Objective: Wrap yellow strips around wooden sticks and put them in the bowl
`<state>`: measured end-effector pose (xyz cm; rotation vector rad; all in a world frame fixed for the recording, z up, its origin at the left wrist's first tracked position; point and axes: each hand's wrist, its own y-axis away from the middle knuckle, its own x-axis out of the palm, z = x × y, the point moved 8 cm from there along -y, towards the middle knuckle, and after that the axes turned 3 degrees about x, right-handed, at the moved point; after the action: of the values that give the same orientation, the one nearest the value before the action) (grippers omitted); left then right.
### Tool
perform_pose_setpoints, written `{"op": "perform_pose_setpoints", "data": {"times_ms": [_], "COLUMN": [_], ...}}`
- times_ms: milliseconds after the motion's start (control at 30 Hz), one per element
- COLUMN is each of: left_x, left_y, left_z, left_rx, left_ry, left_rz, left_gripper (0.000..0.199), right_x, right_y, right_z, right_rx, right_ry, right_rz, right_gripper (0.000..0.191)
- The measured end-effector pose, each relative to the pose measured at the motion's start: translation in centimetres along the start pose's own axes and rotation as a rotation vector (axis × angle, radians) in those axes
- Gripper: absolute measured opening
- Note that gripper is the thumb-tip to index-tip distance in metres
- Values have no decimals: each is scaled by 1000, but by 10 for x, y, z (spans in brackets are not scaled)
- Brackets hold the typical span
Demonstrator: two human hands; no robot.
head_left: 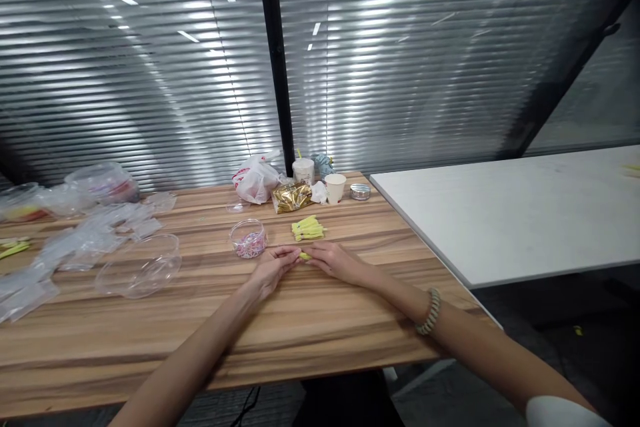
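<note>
Hands meet over a small yellow piece (304, 255) on a wood-grain tabletop (300, 327), the left hand (273, 268) and the right hand (335, 261) curled inward with fingertips at the piece, neither clenched nor spread; the piece is too small to tell whether either hand grips it. A beaded bracelet (430, 312) circles the right wrist. Just ahead of the fingertips lies a gathered bunch of yellow strips (307, 228), the most that appears sorted so far, while a few loose yellow strips (13, 249) sit far beyond the left hand, apparently not yet joined to it. Ahead of the left hand stands a clear plastic tub (247, 239) holding pink-and-white sprinkles. Farther ahead are a gold foil packet (291, 197), a white plastic bag (257, 180), a paper cup (335, 188) and a small round tin (360, 192). Beyond the left hand lie a clear plastic bowl (139, 265) and crumpled clear plastic bags (50, 260). A white table (515, 213) stands beyond the right hand.
</note>
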<state>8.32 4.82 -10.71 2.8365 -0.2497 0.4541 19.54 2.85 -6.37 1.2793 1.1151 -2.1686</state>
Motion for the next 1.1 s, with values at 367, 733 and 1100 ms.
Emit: {"op": "perform_pose_setpoints", "data": {"times_ms": [367, 733, 1100], "left_x": [-3, -4, 1], "left_y": [-3, -2, 1], "left_z": [-7, -9, -26], "left_rx": [123, 143, 306], "left_ry": [-56, -42, -283], "left_rz": [-43, -44, -46], "left_gripper": [32, 29, 32], "right_x": [2, 3, 3], "right_y": [-1, 0, 0], "right_z": [1, 6, -3], "right_rx": [12, 37, 93], "right_ry": [76, 83, 86], "right_rz": [-48, -8, -62], "right_gripper": [31, 31, 27]}}
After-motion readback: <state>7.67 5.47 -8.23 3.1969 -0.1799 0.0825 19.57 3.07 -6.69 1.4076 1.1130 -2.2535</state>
